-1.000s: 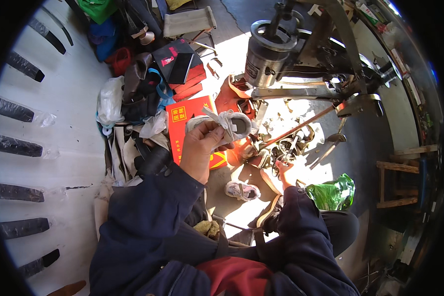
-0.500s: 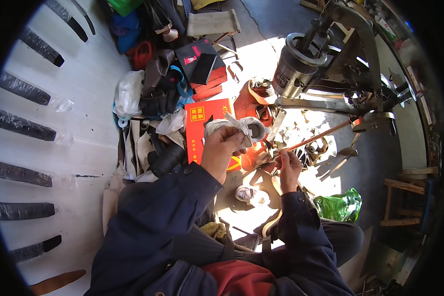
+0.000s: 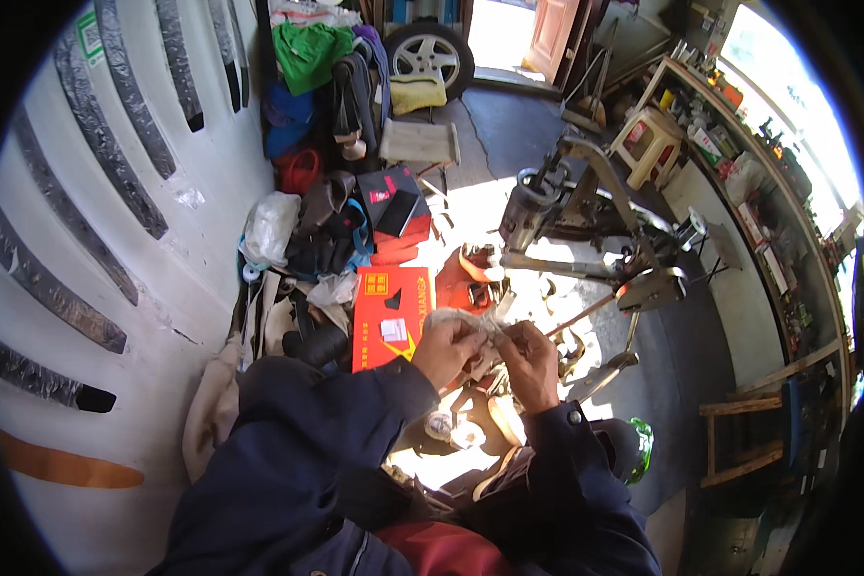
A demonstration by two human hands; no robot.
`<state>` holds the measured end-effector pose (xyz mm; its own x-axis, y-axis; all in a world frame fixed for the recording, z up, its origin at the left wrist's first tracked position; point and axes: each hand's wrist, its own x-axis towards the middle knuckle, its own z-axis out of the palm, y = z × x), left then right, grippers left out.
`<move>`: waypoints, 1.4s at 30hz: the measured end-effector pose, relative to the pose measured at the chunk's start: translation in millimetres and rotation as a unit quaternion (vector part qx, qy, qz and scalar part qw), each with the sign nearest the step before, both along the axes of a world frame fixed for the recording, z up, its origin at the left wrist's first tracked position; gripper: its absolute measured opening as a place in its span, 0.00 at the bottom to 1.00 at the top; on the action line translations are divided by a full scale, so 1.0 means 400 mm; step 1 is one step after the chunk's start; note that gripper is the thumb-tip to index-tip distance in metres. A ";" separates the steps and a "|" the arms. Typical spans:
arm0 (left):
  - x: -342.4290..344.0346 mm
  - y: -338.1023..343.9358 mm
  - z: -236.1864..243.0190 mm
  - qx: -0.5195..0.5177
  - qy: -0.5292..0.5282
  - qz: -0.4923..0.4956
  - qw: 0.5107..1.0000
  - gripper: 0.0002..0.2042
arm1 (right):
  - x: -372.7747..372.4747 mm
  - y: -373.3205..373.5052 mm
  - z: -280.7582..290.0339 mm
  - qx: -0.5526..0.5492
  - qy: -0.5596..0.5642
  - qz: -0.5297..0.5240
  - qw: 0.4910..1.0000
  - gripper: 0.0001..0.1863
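My left hand [image 3: 444, 355] is closed round a grey-white roll [image 3: 446, 317] with a crinkled, thin covering, held up over the cluttered floor in front of me. My right hand [image 3: 533, 365] has come up against its right side, thumb and fingers pinched together at the loose covering. Both hands nearly touch, and they hide much of the roll. Just beyond and to the left lies a flat red box [image 3: 370, 331] with a small white slip on it.
A hand-crank machine [image 3: 528, 211] with a metal cylinder stands ahead right. Bags, cloth and a dark spool [image 3: 319, 348] crowd the left, by a white wall with dark strips [image 3: 96, 144]. Farther off are a folding stool [image 3: 420, 142], a wheel [image 3: 430, 58] and a plastic stool [image 3: 653, 139].
My right hand has moved up and left from beside a rod to the roll in my left hand. The view has tilted up, showing more of the room, including the doorway and shelf.
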<state>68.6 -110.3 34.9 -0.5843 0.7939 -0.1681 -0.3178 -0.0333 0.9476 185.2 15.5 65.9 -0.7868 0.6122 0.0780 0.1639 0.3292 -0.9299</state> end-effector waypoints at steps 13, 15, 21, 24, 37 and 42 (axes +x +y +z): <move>0.096 -0.076 0.095 -0.053 0.163 -0.122 0.978 0.14 | 0.114 0.019 0.137 0.174 -0.071 0.222 0.957 0.08; 0.107 -0.078 0.094 -0.060 0.195 -0.119 0.972 0.13 | 0.130 0.028 0.161 0.111 -0.060 0.212 0.969 0.08; 0.064 -0.043 0.066 0.021 0.110 -0.146 0.983 0.19 | 0.118 0.055 0.165 0.068 -0.075 0.180 0.978 0.09; 0.036 -0.028 0.068 0.155 0.042 -0.144 0.976 0.15 | 0.097 0.080 0.149 0.021 -0.063 0.188 0.980 0.10; 0.032 0.039 0.009 0.023 0.002 -0.032 0.999 0.06 | 0.029 0.134 0.027 -0.246 -0.041 0.120 0.961 0.13; 0.016 0.060 -0.020 0.032 -0.047 -0.070 0.996 0.09 | 0.013 0.158 -0.004 -0.262 -0.031 0.099 0.960 0.09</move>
